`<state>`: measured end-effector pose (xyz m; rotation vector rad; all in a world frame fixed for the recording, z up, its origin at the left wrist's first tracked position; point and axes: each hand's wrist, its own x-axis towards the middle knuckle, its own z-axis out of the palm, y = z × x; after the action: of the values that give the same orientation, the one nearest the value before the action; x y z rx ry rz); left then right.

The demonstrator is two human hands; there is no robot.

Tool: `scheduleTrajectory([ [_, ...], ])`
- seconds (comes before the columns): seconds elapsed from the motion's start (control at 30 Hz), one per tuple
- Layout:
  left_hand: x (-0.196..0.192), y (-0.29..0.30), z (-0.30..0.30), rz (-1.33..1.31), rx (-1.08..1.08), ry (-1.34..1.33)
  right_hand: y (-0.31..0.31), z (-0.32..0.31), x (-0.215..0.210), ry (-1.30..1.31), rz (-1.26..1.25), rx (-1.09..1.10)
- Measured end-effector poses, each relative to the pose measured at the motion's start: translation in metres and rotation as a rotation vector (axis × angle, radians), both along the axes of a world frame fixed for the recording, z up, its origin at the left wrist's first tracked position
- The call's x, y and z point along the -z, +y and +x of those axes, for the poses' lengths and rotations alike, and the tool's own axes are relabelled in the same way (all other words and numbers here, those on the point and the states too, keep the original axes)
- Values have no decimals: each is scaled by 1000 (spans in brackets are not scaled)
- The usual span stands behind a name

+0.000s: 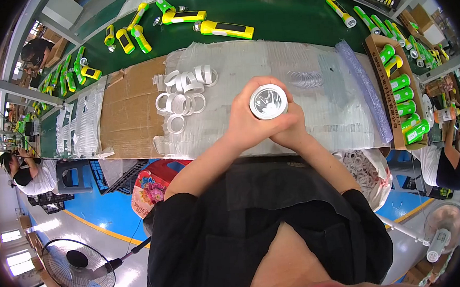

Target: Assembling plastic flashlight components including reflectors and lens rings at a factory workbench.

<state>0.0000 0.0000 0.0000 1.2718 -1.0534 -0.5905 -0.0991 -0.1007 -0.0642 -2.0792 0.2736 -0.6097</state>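
Above the middle of the worktable I hold a flashlight (268, 102) upright, its round head toward me. A white rim surrounds the shiny silver reflector; the body below is hidden by my hands. My left hand (241, 113) is wrapped round its left side. On the right, my right hand (293, 119) closes against the flashlight, its fingers partly hidden. Several white plastic rings (176, 124) lie in a loose pile left of my hands. Beyond my right hand, a row of thin clear discs (305, 78) rests on the plastic-covered cardboard (324, 121).
Yellow-green flashlights (227, 29) lie along the green far surface (279, 12). At right stand a rolled strip of bubble wrap (365, 91) and a cardboard box (399, 141) of green flashlights. A bag of white rings (364, 174) hangs below the table's right edge. Co-workers sit on both sides.
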Motion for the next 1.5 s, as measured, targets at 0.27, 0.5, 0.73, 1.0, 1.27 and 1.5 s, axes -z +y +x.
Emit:
scheduleTrajectory([
  [0.27, -9, 6, 7, -37, 236, 421, 6, 1, -3, -111, 184, 16],
  [0.5, -6, 3, 8, -64, 243, 390, 4, 0, -8, -122, 149, -4],
  [0.73, -10, -10, 9, -241, 709, 358, 8, -23, -5, 109, 856, -876],
  [1.0, -7, -20, 33, -17, 139, 413, -15, -10, -29, 55, 951, -421],
  [1.27, -1, -27, 38, 97, 233, 581, -28, -18, 6, -161, 1793, -860],
  [1.5, 4, -33, 52, 138, 169, 502, -42, -6, 5, -71, 1607, -715],
])
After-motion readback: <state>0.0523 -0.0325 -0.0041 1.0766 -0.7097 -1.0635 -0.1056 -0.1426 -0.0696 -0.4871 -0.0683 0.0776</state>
